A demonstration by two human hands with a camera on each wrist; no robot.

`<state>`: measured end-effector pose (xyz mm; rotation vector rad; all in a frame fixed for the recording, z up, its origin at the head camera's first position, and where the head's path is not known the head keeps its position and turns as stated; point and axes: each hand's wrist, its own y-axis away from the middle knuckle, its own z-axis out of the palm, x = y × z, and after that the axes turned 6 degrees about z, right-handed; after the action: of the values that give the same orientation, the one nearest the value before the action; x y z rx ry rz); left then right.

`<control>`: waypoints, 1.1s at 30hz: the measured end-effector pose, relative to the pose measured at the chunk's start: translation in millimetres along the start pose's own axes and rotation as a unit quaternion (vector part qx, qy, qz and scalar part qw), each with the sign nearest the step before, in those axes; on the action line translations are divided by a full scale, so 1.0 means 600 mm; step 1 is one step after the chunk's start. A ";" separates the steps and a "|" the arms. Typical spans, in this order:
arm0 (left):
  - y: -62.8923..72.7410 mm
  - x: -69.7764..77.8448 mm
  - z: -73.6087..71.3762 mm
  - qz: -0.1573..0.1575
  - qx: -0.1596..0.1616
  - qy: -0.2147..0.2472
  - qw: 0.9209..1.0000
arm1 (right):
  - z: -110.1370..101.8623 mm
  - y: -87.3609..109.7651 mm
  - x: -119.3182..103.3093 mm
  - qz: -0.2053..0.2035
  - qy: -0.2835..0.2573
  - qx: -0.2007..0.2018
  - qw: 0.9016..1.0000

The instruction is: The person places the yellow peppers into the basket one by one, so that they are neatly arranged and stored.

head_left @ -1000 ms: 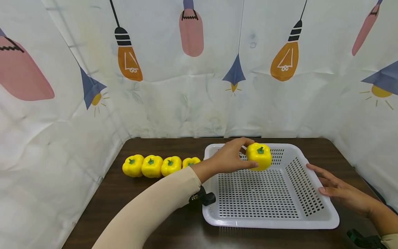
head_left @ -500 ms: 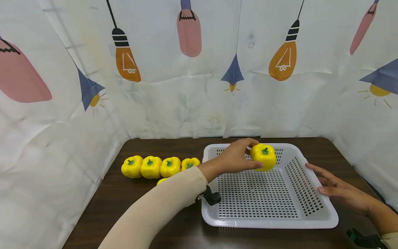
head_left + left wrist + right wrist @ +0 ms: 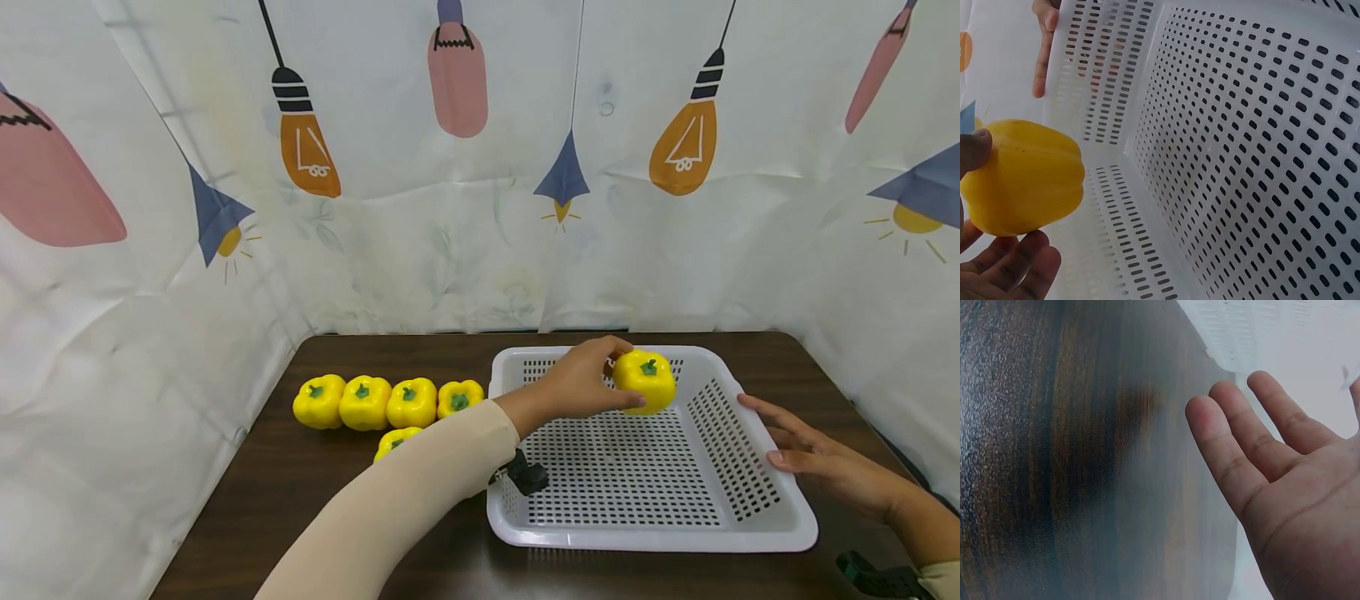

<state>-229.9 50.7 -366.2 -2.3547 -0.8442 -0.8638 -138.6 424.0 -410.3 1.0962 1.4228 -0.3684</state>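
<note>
A yellow bell pepper (image 3: 644, 382) with a green stem is gripped between the thumb and fingers of my left hand (image 3: 581, 382), above the white perforated basket (image 3: 652, 537). In the left wrist view the bell pepper (image 3: 1029, 178) hangs over the basket's inner wall. My right hand (image 3: 821, 458) is at the basket's right rim, its thumb and forefinger reaching the edge. The right wrist view shows that hand's other fingers (image 3: 1225, 447) extended, with nothing in the palm. Nothing lies on the visible part of the basket's floor.
Several yellow bell peppers (image 3: 365, 403) stand in a row on the dark wooden table (image 3: 247, 517), left of the basket. Another yellow pepper (image 3: 395, 440), partly hidden by the left sleeve, sits in front of them. A printed white curtain (image 3: 420, 267) hangs behind the table.
My left hand has shifted slightly right with the bell pepper, farther over the basket. The front pepper has come out from behind the sleeve. My right hand stays at the rim.
</note>
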 end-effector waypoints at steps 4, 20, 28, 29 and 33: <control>-0.004 -0.001 0.009 -0.016 -0.001 -0.007 1.000 | 0.003 0.003 -0.006 0.014 0.007 0.009 1.000; -0.020 -0.001 0.031 -0.029 0.001 0.018 0.999 | -0.002 -0.001 0.003 -0.003 0.007 -0.004 1.000; -0.026 -0.005 0.046 -0.029 0.010 0.034 0.999 | -0.003 -0.001 0.004 0.000 0.008 -0.003 1.000; -0.026 -0.005 0.047 -0.032 0.010 0.033 0.999 | -0.002 -0.001 0.004 0.002 0.009 0.000 1.000; -0.028 -0.006 0.051 -0.040 0.011 0.027 0.999 | -0.002 -0.002 0.004 0.007 0.011 0.008 1.000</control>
<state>-231.7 79.7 -385.9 -2.2814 -0.9265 -0.9414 -139.6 425.3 -412.4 1.1247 1.4342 -0.3587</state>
